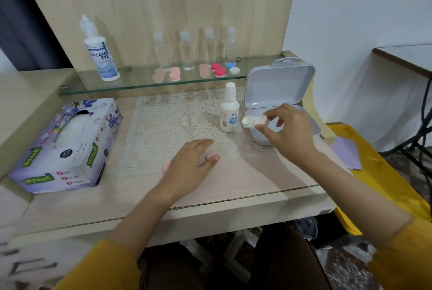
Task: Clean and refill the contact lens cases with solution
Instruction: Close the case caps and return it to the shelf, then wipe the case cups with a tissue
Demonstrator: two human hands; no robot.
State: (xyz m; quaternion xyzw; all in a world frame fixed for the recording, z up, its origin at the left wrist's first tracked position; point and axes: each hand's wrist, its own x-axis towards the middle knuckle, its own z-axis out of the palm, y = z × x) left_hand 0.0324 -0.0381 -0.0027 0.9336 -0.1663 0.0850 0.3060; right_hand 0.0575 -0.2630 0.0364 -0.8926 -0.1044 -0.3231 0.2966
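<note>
Both hands are busy: my right hand (287, 131) pinches the small white twin-cup contact lens case (253, 121) just above the open pale grey plastic box (280, 84). My left hand (194, 161) lies relaxed and flat on the white lace mat (163, 126) on the desk (233, 191). I judge I've barely begun: the small white solution bottle (230, 112) is capped. The red-capped lens case (218, 70) and its pink and blue neighbours wait lidded on the glass shelf (140, 86).
</note>
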